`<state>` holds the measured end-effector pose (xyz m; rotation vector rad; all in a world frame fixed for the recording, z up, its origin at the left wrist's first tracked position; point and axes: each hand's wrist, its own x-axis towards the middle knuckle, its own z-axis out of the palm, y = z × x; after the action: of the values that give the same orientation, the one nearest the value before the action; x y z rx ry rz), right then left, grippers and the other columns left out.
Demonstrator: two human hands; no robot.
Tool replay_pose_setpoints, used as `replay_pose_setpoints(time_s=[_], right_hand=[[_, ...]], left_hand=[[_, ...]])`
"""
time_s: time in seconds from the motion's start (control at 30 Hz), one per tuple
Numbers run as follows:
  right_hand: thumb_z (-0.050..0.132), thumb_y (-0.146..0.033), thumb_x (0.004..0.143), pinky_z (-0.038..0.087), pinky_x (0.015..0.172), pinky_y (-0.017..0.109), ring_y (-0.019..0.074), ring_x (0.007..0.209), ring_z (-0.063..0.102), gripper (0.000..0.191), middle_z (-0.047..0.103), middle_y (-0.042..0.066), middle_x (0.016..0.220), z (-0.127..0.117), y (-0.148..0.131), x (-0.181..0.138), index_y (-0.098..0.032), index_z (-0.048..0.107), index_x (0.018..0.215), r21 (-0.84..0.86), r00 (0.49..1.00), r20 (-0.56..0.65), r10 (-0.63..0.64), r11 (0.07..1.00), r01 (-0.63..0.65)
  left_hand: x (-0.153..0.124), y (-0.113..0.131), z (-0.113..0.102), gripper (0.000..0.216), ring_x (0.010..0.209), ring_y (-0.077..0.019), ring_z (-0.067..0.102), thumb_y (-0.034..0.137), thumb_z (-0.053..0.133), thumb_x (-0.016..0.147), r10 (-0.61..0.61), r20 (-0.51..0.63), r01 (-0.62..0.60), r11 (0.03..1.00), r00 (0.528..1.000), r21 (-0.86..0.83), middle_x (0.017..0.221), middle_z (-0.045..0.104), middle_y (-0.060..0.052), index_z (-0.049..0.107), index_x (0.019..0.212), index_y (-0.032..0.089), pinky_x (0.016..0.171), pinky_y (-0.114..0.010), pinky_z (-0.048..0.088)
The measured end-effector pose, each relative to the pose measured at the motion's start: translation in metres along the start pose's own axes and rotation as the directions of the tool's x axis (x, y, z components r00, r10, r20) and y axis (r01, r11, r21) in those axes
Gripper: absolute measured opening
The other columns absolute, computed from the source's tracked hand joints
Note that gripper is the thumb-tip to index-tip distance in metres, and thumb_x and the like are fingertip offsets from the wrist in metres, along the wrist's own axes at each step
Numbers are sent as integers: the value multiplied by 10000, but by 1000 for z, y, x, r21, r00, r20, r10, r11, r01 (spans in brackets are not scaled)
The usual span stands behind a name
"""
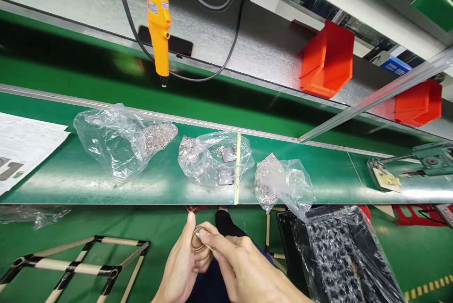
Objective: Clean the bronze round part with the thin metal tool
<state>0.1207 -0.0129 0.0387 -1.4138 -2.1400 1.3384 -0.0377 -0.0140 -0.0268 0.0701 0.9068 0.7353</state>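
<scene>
Low in the middle, beyond the bench's front edge, my left hand (182,258) is closed round a small brown ring (197,240). My right hand (240,258) meets it from the other side, thumb and forefinger pinched at the ring's edge. Whether this ring is a tape roll or a looped band is too small to tell. Ahead on the green bench lie three clear plastic bags: a left bag (113,140) of small metal parts, a middle bag (208,156) with metal pieces, and a right bag (271,180) near the front edge.
A yellow electric screwdriver (160,34) hangs above the bench on a cable. Red bins (325,64) stand on the shelf. Papers (24,147) lie at left, a green clamp-like fixture (430,159) at right. A plastic-wrapped black tray (336,256) and a pipe frame (74,265) flank me.
</scene>
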Motion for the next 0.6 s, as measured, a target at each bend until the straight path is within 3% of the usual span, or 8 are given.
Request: replay_pose_setpoints(time_s=[0.17,0.3,0.43,0.5,0.6], right_hand=[[425,-198,1055,610,933,319,201,1019,754,457,757,8,1195,1,-2,3,-333,509,1483,129,1000,7,26,991,-27],[413,-214,1065,590,982,329,202,1101,733,464,727,12,1269,7,-3,5,-330,477,1510,166,999,-39,18,986,-11],[414,-224,1066,606,939,310,194,1036,754,460,745,16,1221,14,-5,7,-334,475,1509,175,994,-103,37,984,-18],[412,-243,1067,616,921,343,215,1021,757,466,739,33,1241,19,-4,7,-344,464,1519,145,991,-123,58,989,-40],[390,-245,1063,628,867,381,233,966,758,476,731,61,1253,27,-3,7,-339,444,1526,113,987,-157,37,993,-20]], left_hand=[[2,8,-10,759,541,-76,106,777,547,847,-62,39,63,998,997,-22,580,170,85,718,1085,77,514,-231,108],[2,12,-13,625,585,-84,165,580,667,867,52,102,-44,996,993,-84,664,280,54,654,1306,135,526,-220,180],[6,5,-8,561,549,-77,129,709,640,858,115,61,-108,988,991,-112,596,218,76,697,1017,174,513,-212,202],[8,0,-6,615,547,-92,229,789,576,849,180,-16,-181,981,983,-76,577,314,51,664,898,182,524,-215,278],[10,-6,-3,600,650,-139,419,797,523,873,279,-109,-282,959,954,-10,725,543,-11,629,851,206,558,-233,373]])
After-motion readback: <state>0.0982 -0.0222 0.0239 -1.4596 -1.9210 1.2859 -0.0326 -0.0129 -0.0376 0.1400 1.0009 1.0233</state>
